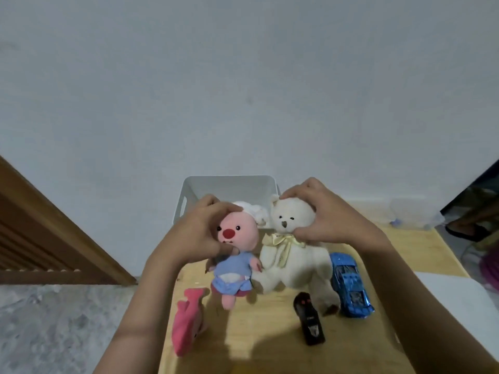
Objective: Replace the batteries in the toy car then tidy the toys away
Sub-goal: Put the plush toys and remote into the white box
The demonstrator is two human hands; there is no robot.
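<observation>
Left hand (201, 233) clamped on fuzzy pink doll (235, 252); right hand (321, 214) gripping plush white bear (293, 238). On pale wooden surface (270, 333): glossy blue toy car (349, 284), long axis near-to-far, beside black remote (309, 318). White plastic bin (229, 190) behind.

Pink doll (232, 255) in blue; cream bear (294, 255); blue car (349, 284); white bin (229, 188).

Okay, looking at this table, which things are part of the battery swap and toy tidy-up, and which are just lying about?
Part of the job:
- blue toy car
- black remote
- pink doll, held by the left hand
- white teddy bear, held by the right hand
- pink fish plush
- white bin

Just lying about:
- clear plastic container by the wall
- wooden slatted frame
</observation>
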